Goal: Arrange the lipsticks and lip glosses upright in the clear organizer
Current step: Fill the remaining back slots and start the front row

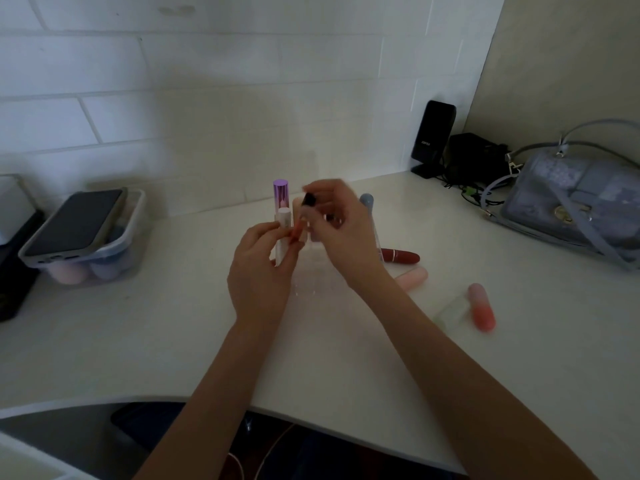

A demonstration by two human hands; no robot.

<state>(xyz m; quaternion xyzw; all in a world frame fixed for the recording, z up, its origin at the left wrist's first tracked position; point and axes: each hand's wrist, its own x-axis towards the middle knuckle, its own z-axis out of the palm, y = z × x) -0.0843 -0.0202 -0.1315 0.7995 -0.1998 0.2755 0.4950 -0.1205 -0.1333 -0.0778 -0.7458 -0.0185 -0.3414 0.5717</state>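
Two hands work over the clear organizer (311, 271) at mid-counter. From the left: my left hand (259, 268) curls its fingers round a white tube (283, 233), upright at the organizer's left side beside the standing purple-capped tube (281, 195). My right hand (341, 226) pinches a black-capped gloss (308, 202) above the slots; blur hides the exact grip. I judge the gloss should descend vertically, released only once seated. Rightward, a red lipstick (401, 256) and pink tube (481, 306) lie flat.

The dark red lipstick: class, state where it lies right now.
In the head view, the dark red lipstick lies flat on the white counter, just right of the person's right wrist, with a pale pink tube lying beside it on its near side.
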